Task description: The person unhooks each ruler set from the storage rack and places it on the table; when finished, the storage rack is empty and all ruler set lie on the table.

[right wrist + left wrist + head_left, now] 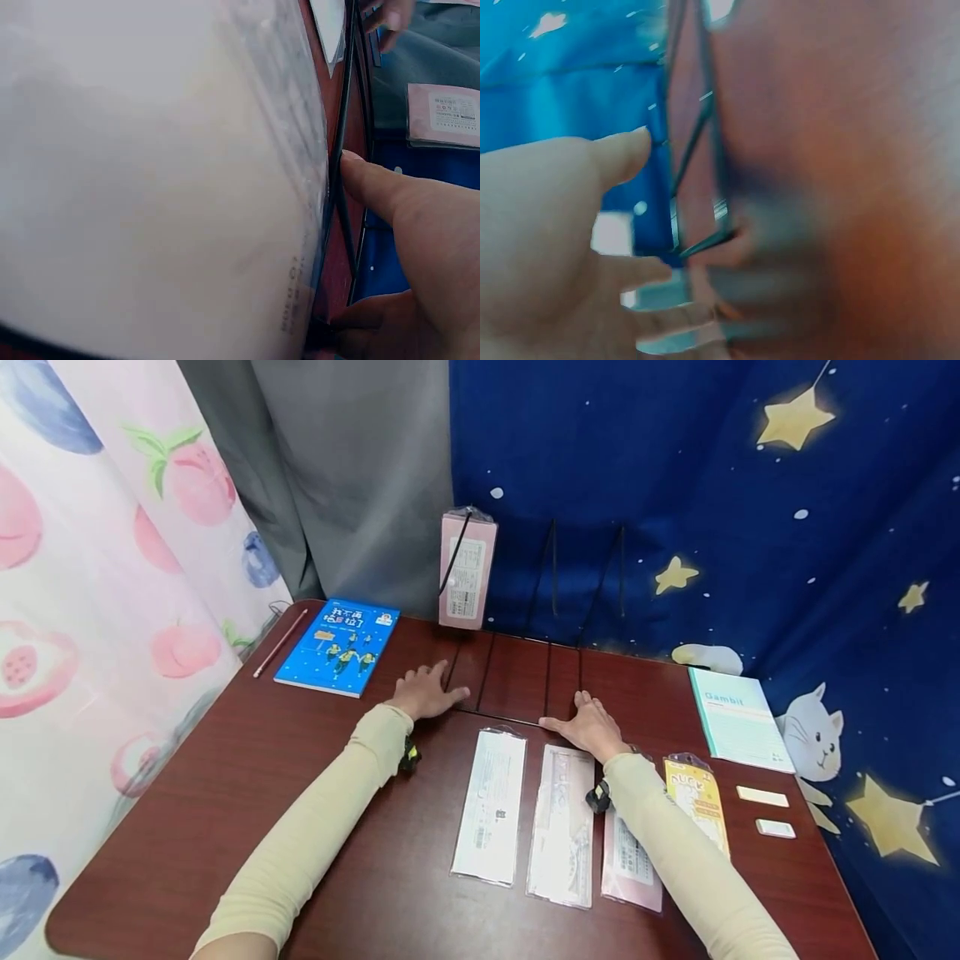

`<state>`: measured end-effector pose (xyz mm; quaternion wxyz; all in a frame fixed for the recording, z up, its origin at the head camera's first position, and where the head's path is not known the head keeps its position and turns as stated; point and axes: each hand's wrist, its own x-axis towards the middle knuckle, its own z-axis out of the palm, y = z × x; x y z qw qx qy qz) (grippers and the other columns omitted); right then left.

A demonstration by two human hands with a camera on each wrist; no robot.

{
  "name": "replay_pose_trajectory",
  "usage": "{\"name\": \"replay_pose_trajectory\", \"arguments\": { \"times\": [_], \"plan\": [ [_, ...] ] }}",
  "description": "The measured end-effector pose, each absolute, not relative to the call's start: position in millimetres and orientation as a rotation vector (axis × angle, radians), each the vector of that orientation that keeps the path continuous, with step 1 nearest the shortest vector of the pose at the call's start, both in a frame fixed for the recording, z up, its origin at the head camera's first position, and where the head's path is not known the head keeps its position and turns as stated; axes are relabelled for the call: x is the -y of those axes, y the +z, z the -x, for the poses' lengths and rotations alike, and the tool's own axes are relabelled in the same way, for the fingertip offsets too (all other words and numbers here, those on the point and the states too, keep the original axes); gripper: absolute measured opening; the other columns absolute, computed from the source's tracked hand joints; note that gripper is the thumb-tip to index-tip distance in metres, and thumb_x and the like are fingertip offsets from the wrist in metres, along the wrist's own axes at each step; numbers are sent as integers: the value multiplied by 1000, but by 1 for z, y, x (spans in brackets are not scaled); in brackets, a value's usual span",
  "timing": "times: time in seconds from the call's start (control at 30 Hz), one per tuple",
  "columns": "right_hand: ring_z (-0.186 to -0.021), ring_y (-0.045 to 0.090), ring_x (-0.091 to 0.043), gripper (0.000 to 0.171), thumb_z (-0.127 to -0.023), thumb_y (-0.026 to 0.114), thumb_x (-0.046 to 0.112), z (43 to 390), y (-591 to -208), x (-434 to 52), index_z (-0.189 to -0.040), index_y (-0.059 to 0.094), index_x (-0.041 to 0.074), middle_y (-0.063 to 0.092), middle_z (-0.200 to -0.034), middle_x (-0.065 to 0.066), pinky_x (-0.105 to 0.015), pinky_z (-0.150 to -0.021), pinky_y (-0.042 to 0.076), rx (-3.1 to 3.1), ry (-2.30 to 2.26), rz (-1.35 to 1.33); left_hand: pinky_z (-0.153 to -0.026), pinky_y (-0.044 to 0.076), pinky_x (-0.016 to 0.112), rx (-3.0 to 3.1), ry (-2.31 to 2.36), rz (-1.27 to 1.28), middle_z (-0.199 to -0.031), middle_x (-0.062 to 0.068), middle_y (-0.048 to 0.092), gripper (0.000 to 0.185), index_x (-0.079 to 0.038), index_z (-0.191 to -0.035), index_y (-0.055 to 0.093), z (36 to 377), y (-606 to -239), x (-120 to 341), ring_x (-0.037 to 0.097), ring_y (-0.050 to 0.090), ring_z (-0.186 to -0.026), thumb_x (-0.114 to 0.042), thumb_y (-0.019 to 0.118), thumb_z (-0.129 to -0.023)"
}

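Both arms reach forward; left hand (427,692) and right hand (591,727) lie spread flat on the wire rack (517,672).

Bright even indoor light, soft shadows, head view bowed at edges, both wrist views close and blurred

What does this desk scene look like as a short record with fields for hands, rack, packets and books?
left hand: flat on the wire rack, fingers spread
right hand: flat on the rack's right side
wire rack: black, base lying on the red-brown table
packets: several flat clear sleeves side by side near the person
books: blue book at left, green notebook at right
pink box: upright at the back
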<state>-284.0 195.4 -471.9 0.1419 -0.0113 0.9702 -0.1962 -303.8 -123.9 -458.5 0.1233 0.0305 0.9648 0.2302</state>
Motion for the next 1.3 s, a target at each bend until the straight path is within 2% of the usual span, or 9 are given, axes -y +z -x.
{"name": "replay_pose_trajectory", "arguments": {
  "times": [0.17, 0.3, 0.43, 0.6, 0.77, 0.87, 1.07, 1.2, 1.3],
  "plan": [
    [-156, 25, -46, 108, -91, 67, 65, 285, -472, -197, -164, 22, 0, 21, -171, -24, -63, -122, 29, -2822, -570, -9, -114, 44, 55, -2853, 1209, 28, -148, 22, 57, 70, -6, -154, 41, 342, -442, 147, 41, 57, -134, -47, 63, -101],
    [-155, 27, -46, 108, -90, 67, 66, 286, -472, -196, -165, 21, 2, 19, -172, -22, -64, -122, 30, -2806, -578, -43, -107, 51, 48, -2869, 1625, 49, -134, 19, 66, 55, -3, -142, 54, 370, -428, 162, 34, 65, -123, -34, 70, -100],
    [-157, 25, -45, 110, -90, 68, 65, 287, -470, -196, -165, 19, 2, 16, -173, -21, -63, -123, 28, -2788, -570, -69, -105, 53, 43, -2846, 1864, 8, -131, 16, 68, 46, -4, -135, 62, 392, -415, 163, 30, 67, -119, -30, 73, -98],
    [-154, 29, -47, 110, -88, 70, 64, 289, -466, -196, -164, 21, 1, 18, -172, -22, -66, -120, 31, -2795, -573, -67, -105, 54, 38, -2816, 2024, -4, -131, 13, 70, 40, -7, -129, 66, 412, -400, 155, 25, 69, -119, -29, 75, -97],
    [-152, 32, -49, 110, -88, 70, 65, 290, -465, -194, -164, 22, 2, 21, -171, -22, -67, -118, 32, -2794, -568, -70, -102, 55, 33, -2797, 2105, -18, -126, 16, 72, 36, -5, -125, 68, 422, -390, 150, 25, 70, -114, -26, 75, -96],
    [-152, 33, -50, 110, -88, 70, 65, 290, -465, -192, -164, 22, 2, 22, -171, -23, -67, -119, 32, -2794, -559, -82, -96, 57, 29, -2778, 2144, -30, -117, 13, 73, 30, -5, -119, 70, 424, -389, 148, 18, 71, -104, -24, 76, -96],
    [-150, 35, -50, 109, -88, 71, 64, 289, -465, -191, -164, 23, 3, 25, -170, -24, -66, -120, 31, -2791, -571, -107, -80, 51, 17, -2735, 2198, -100, -92, -5, 68, 19, -4, -108, 72, 423, -390, 144, 3, 64, -83, -19, 73, -98],
    [-150, 35, -50, 109, -88, 71, 64, 289, -465, -191, -165, 23, 3, 25, -170, -24, -66, -120, 31, -2788, -572, -117, -82, 50, 20, -2725, 2196, -179, -94, -3, 69, 22, -2, -113, 73, 421, -393, 141, 5, 62, -84, -20, 70, -100],
    [-149, 36, -51, 109, -88, 71, 64, 289, -466, -191, -164, 23, 3, 26, -169, -24, -66, -120, 31, -2790, -575, -119, -89, 56, 30, -2679, 2226, -188, -100, 2, 71, 25, -3, -117, 74, 418, -395, 139, 6, 64, -86, -22, 68, -101]
  ]
}}
